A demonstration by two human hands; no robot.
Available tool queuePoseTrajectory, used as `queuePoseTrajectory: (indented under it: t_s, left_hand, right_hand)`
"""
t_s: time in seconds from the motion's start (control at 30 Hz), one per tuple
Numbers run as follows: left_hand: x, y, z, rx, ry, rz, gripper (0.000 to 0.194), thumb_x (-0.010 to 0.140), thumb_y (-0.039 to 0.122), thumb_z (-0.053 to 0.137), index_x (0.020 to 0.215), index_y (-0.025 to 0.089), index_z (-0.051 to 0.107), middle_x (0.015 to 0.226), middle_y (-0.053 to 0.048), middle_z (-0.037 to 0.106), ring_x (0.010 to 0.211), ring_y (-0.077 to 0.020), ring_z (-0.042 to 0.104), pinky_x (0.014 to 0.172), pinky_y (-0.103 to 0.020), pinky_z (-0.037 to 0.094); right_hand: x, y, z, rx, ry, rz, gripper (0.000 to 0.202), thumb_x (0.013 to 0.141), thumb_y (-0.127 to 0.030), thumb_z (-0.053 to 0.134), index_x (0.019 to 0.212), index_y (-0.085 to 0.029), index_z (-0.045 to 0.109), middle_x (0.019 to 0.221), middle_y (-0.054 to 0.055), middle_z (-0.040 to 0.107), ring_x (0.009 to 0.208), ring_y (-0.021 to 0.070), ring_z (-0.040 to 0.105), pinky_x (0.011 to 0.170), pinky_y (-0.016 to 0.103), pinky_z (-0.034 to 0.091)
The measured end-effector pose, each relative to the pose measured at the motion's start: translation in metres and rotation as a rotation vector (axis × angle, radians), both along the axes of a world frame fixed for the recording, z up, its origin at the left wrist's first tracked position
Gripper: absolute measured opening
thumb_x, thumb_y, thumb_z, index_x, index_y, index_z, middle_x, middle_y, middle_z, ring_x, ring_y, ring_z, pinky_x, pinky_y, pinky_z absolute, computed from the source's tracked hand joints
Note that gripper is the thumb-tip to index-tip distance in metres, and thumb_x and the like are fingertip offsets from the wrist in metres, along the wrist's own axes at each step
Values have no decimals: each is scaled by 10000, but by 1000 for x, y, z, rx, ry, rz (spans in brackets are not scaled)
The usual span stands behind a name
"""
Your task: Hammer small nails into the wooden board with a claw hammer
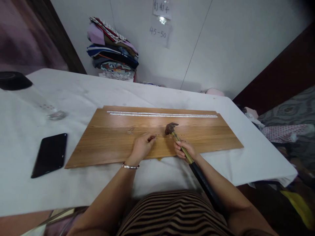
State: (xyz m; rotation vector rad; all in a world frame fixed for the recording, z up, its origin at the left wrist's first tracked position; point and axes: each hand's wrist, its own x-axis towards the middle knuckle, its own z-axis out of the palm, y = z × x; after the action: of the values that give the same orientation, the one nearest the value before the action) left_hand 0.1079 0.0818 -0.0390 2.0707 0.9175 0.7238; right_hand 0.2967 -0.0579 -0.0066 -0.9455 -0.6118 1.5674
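My right hand (185, 150) is wrapped around the shaft of a claw hammer (175, 137). The hammer's rusty head is over the middle of a wooden board (98, 144), and its black grip runs back along my right forearm. On the board, the fingers of my left hand (144, 144) are pinched together; what is between them is too small to make out. A short row of small dark dots, like nail heads (181, 135), runs across the board near the hammer head. Several loose nails (130, 131) lie beyond my left hand.
Two white measuring strips (162, 114) run along the board's far side. A black phone (50, 154) lies left of the board on the white-covered table (81, 95). Behind it is a clear bottle with a black lid (16, 81). Folded clothes (113, 49) are stacked against the wall.
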Motion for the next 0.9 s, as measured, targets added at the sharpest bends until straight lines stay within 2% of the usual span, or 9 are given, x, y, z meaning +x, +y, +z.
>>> queuePoseTrajectory:
  t_s: [0.17, 0.33, 0.57, 0.77, 0.9]
  left_hand:
    - [1, 0, 1, -21, -8, 9, 146, 816, 219, 565, 888, 218, 692, 879, -14, 727, 824, -158, 650, 760, -277, 491]
    - [1, 0, 1, -19, -9, 16, 147, 817, 237, 558, 881, 221, 689, 885, -11, 736, 816, -159, 657, 749, -273, 496]
    - [0, -1, 3, 28, 32, 7, 135, 802, 226, 551, 838, 224, 682, 834, 0, 729, 778, -149, 651, 707, -255, 478]
    - [1, 1, 0, 64, 75, 4, 118, 798, 224, 565, 811, 229, 682, 796, 8, 719, 748, -142, 638, 666, -239, 451]
    - [1, 2, -1, 75, 91, -5, 115, 807, 229, 567, 809, 225, 682, 811, 2, 717, 754, -144, 630, 673, -247, 439]
  right_hand:
    - [0, -1, 4, 28, -7, -4, 386, 806, -319, 649, 1154, -204, 527, 598, -107, 451, 321, 32, 268, 284, 161, 217]
    - [-3, 1, -1, -9, -25, 4, 407, 779, -336, 675, 1130, -191, 528, 582, -113, 449, 315, 31, 276, 281, 163, 205]
    - [-3, 0, 4, 10, -21, -18, 414, 781, -338, 667, 1144, -200, 524, 600, -107, 450, 322, 28, 284, 289, 169, 210]
    - [-6, 5, -2, -15, -36, -10, 418, 767, -341, 669, 1131, -201, 519, 577, -116, 437, 319, 32, 278, 283, 166, 199]
    - [-4, 2, 1, 3, -25, -12, 446, 759, -348, 683, 1146, -199, 518, 579, -116, 445, 319, 32, 281, 282, 164, 201]
